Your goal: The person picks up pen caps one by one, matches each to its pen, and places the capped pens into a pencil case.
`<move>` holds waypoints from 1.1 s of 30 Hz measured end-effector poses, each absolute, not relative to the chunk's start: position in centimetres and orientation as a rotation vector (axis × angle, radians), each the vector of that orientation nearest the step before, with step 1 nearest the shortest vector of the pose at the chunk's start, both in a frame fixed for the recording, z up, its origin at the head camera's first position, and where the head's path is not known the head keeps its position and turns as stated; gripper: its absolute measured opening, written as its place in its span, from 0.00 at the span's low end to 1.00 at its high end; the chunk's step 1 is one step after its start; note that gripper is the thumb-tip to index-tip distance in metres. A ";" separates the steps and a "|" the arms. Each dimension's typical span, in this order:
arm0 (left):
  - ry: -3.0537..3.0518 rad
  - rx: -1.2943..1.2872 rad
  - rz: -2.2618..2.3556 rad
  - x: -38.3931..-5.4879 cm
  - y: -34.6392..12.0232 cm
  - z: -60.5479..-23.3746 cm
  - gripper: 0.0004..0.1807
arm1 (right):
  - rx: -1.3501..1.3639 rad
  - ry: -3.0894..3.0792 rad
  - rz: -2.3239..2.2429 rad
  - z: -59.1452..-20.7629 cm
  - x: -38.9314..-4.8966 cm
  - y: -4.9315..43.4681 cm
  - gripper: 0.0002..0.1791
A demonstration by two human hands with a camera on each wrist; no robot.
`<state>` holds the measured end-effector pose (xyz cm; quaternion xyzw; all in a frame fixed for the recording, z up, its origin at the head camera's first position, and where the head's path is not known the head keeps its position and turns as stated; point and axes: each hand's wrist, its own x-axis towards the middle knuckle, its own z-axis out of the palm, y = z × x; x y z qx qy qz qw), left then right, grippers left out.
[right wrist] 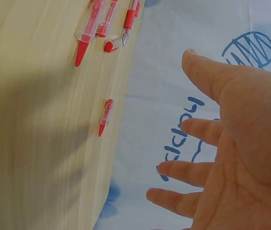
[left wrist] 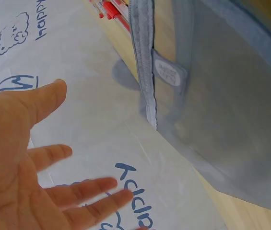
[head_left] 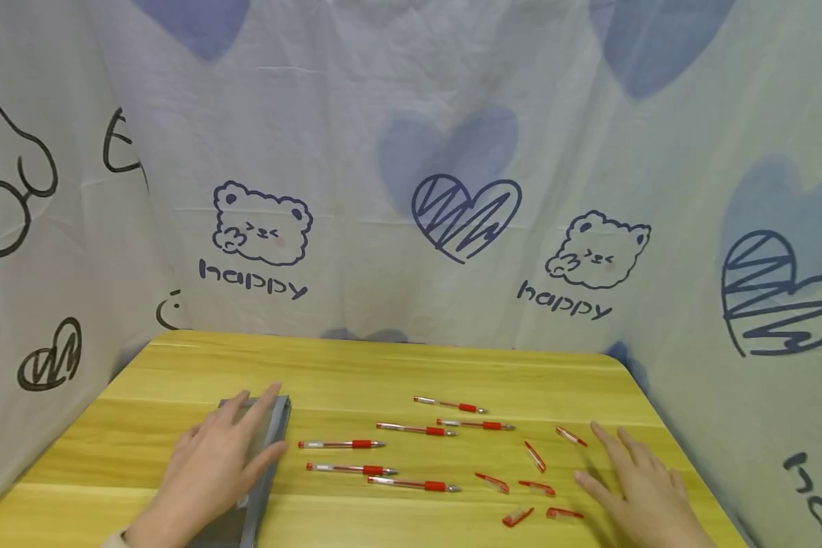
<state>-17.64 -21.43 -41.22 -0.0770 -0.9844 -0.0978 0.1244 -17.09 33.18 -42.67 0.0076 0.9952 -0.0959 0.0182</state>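
Note:
My left hand (head_left: 212, 460) is held over a grey mesh zip pouch (head_left: 227, 529) at the table's left, fingers spread. The left wrist view shows that palm (left wrist: 5, 167) holding nothing, with the pouch (left wrist: 231, 105) and its small label beside it. Several clear pens with red grips (head_left: 342, 444), uncapped, lie roughly parallel in the middle. To their right, several red-clipped pen caps (head_left: 535, 457) are scattered. Beside the caps is my right hand (head_left: 647, 487), fingers extended. In the right wrist view its palm (right wrist: 241, 139) is bare, apart from the nearest cap (right wrist: 106, 117).
The yellow wood-grain table (head_left: 356, 365) has rounded far corners. A white cloth (head_left: 356, 152) printed with hearts, bears and lettering hangs behind it and along both sides.

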 end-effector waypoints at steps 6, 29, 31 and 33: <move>-2.770 -0.348 -0.320 -17.6 -20.7 -40.8 0.42 | -0.074 3.152 -0.355 -42.5 -17.1 33.4 0.49; -2.731 -0.614 -0.477 -18.3 -17.7 -40.3 0.32 | -0.082 3.126 -0.590 -42.5 -16.8 34.7 0.39; -2.719 -0.655 -0.480 -18.4 -17.5 -40.4 0.32 | -0.099 3.119 -0.634 -42.5 -16.7 34.7 0.37; -2.694 -0.699 -0.463 -18.4 -17.4 -40.6 0.31 | -0.124 3.102 -0.681 -42.7 -16.6 34.7 0.35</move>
